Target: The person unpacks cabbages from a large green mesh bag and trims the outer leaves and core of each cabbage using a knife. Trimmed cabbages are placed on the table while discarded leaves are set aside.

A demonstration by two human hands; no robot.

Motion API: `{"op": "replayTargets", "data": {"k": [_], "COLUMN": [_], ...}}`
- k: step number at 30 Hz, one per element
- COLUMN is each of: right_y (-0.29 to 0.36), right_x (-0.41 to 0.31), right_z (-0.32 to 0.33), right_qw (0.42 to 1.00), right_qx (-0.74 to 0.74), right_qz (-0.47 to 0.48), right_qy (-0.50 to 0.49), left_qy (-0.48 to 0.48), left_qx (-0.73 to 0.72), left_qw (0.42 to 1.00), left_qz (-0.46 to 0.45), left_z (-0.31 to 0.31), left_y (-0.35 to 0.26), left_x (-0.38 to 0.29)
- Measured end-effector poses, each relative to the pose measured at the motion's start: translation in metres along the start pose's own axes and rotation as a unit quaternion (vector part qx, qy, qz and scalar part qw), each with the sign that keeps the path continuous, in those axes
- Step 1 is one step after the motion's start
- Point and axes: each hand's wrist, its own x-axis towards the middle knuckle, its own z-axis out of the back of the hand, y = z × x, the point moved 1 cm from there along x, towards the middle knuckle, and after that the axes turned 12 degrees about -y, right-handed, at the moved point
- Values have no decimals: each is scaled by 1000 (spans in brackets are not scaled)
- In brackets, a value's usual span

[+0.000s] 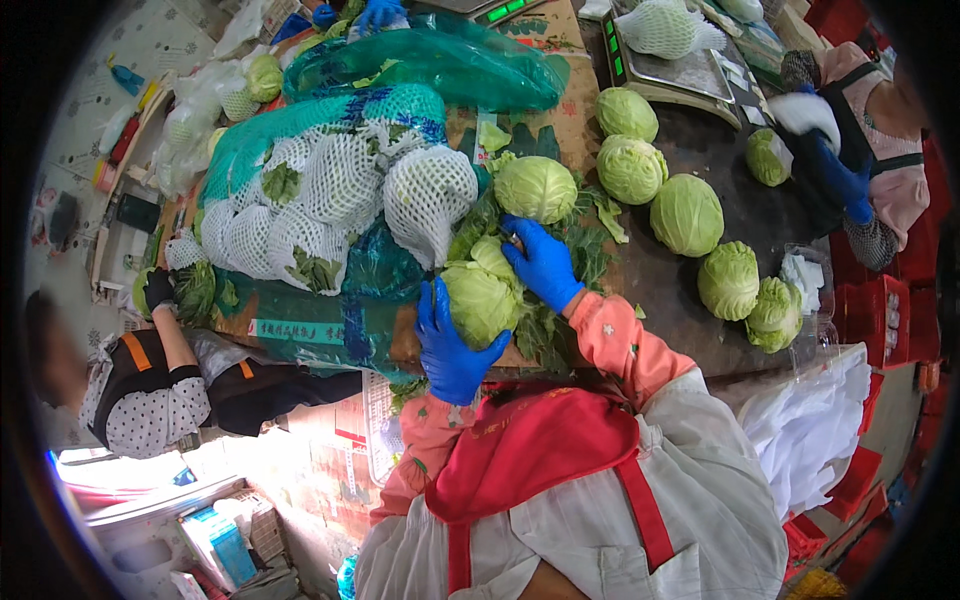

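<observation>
My left hand (454,349), in a blue glove, cups the lower left side of a green cabbage (480,300). Some of that cabbage's outer leaves stand loose at its top. My right hand (541,262), also gloved in blue, is curled beside the cabbage's upper right side. A small tool (515,240), probably a knife, shows at its fingers, its blade hidden. Just beyond my hands sits another trimmed cabbage (535,189). Loose dark green outer leaves (551,330) lie under and around both heads.
Net-sleeved cabbages (315,195) fill a green plastic bag (247,161) at left. Several bare cabbages (686,215) line the dark tabletop (675,315) at right. A scale (679,71) stands beyond. Co-workers (142,390) (862,135) work at both sides; another's gloved hand (381,15) is opposite.
</observation>
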Motion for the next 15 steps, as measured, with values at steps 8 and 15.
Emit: {"op": "replayTargets", "data": {"k": [8,15], "right_y": [48,-10], "right_x": [-13,60], "right_z": [48,63], "right_qw": [984,983], "right_qx": [103,40], "right_qz": [-18,-36], "right_qy": [-142,-177], "left_qy": [-22,-9], "left_qx": [-96,-115], "left_qw": [995,993], "left_qz": [29,39], "left_z": [4,5], "left_y": [27,24], "left_x": [-11,-5]}}
